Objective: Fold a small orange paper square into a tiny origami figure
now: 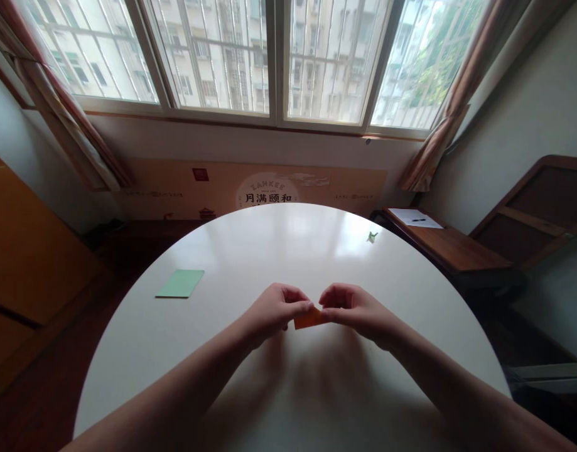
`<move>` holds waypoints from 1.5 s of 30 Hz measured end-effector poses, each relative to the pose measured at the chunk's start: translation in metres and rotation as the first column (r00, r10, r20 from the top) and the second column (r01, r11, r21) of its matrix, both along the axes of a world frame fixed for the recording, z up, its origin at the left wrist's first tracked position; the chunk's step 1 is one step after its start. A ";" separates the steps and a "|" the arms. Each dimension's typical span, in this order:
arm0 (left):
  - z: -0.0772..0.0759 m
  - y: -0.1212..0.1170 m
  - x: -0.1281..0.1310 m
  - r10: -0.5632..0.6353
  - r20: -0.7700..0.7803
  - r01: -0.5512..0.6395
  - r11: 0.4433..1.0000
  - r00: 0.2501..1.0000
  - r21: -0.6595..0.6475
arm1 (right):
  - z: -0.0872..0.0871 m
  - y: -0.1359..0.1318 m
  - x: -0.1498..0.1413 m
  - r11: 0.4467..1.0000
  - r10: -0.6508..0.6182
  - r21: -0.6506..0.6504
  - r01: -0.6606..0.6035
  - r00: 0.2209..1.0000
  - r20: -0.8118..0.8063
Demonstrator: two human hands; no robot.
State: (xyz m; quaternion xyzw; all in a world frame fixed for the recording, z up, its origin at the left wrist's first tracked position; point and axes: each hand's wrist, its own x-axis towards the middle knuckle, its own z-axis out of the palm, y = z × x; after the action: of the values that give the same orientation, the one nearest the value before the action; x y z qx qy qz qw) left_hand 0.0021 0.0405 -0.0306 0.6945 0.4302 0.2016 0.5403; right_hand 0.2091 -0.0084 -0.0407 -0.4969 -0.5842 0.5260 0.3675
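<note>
Orange paper point(307, 319), left hand point(279, 309) pinching one end, right hand point(351, 309) pinching the other, above white table point(250, 251)

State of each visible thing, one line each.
Left hand: pinching orange paper
Right hand: pinching orange paper
Orange paper: held between both hands
Green paper: flat on white tabletop
Green-and-white piece: on tabletop, shape unclear
Pen: lying on white sheet
White sheet: flat on wooden surface
Curtains: drawn aside
Window: open or shut unclear
</note>
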 end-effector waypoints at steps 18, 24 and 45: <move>0.006 -0.004 0.001 0.026 0.049 -0.028 0.999 0.998 0.037 | 0.000 -0.003 -0.012 0.995 -0.091 0.028 0.091 0.996 0.020; 0.006 -0.005 0.002 0.051 0.081 -0.050 0.999 0.995 -0.012 | 0.000 -0.004 -0.013 0.997 -0.079 0.015 0.080 0.995 -0.063; 0.008 -0.019 0.005 0.002 -0.024 0.006 0.937 1.000 0.349 | -0.007 -0.005 -0.016 0.981 -0.149 0.130 0.144 0.988 0.034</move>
State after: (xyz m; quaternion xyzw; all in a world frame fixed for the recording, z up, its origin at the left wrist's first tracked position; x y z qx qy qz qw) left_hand 0.0076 0.0212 -0.0230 0.7821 0.3935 0.2656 0.4036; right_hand 0.1927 -0.0135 -0.0476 -0.5255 -0.5864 0.4482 0.4232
